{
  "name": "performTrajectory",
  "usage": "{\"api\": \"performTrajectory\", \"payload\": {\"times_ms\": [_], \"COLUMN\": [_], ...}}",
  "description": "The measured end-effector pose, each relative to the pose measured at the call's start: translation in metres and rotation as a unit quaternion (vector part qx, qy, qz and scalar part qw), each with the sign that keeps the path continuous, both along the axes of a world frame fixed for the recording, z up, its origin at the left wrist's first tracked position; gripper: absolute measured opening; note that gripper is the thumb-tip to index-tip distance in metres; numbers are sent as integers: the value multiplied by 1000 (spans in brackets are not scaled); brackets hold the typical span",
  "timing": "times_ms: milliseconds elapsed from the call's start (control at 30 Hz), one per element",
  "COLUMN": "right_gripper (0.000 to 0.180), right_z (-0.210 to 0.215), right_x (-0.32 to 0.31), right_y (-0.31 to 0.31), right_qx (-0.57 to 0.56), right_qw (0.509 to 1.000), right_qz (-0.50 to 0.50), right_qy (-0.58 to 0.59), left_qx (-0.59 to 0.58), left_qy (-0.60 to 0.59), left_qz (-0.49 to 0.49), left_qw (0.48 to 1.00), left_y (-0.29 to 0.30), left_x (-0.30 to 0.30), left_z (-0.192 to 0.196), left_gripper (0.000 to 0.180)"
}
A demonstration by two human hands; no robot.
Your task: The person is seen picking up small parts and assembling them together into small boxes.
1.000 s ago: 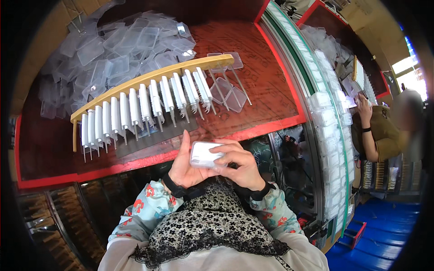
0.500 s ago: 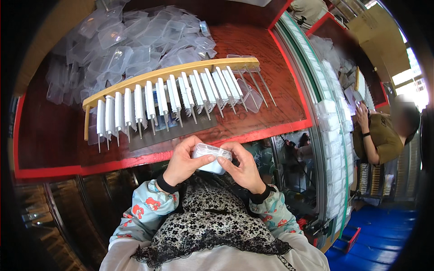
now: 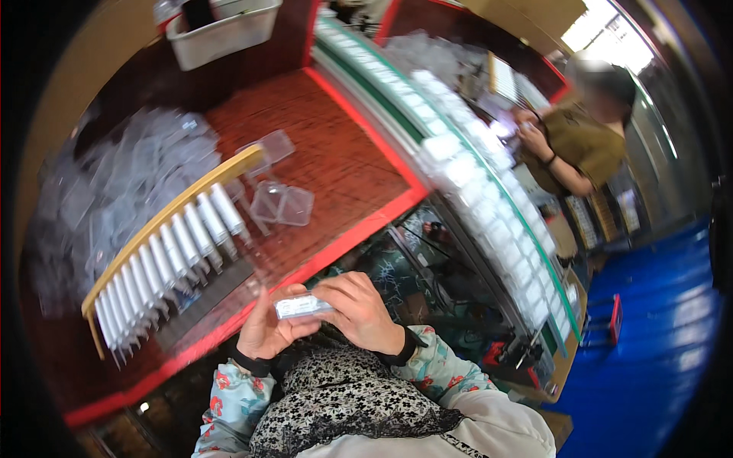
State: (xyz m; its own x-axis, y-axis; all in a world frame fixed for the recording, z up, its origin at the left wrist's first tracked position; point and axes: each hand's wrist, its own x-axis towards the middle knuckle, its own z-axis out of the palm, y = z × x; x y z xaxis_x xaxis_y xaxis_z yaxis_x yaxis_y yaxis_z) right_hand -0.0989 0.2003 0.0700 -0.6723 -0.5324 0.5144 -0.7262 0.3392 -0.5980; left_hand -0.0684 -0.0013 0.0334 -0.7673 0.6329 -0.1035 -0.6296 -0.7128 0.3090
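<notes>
Both my hands hold a small clear plastic box (image 3: 302,306) with white contents, low in front of the apron. My left hand (image 3: 263,328) grips its left end. My right hand (image 3: 359,311) has its fingers closed over the right end. Just beyond them, on the red workbench (image 3: 305,126), stands a wooden rack (image 3: 172,210) with metal rods carrying stacks of white pieces (image 3: 175,243). A few empty clear boxes (image 3: 282,202) lie by the rack's right end.
Behind the rack a big heap of clear plastic boxes (image 3: 145,168) fills the left. A white bin (image 3: 225,34) stands at the back. To the right runs a conveyor (image 3: 489,221) lined with filled boxes. Past it, a person (image 3: 573,145) in a brown shirt works with their hands together.
The view has swung to the right, so the bench and rack sit further left and more conveyor shows. The box has been tilted and turned, and my right hand has shifted over its end.
</notes>
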Motion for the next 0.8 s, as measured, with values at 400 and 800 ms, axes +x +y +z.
{"api": "performTrajectory", "payload": {"times_ms": [400,800], "right_gripper": [51,67], "right_z": [10,-38], "right_x": [-108,-144], "right_y": [212,49], "right_qx": [159,130], "right_qw": [866,985], "right_qz": [-474,-104], "right_qy": [0,49], "left_qx": [-212,-254], "left_qy": [98,-41], "left_qz": [51,167], "left_qw": [971,952], "left_y": [114,51], "left_x": [-42,-20], "left_z": [0,-24], "left_gripper": [38,20]}}
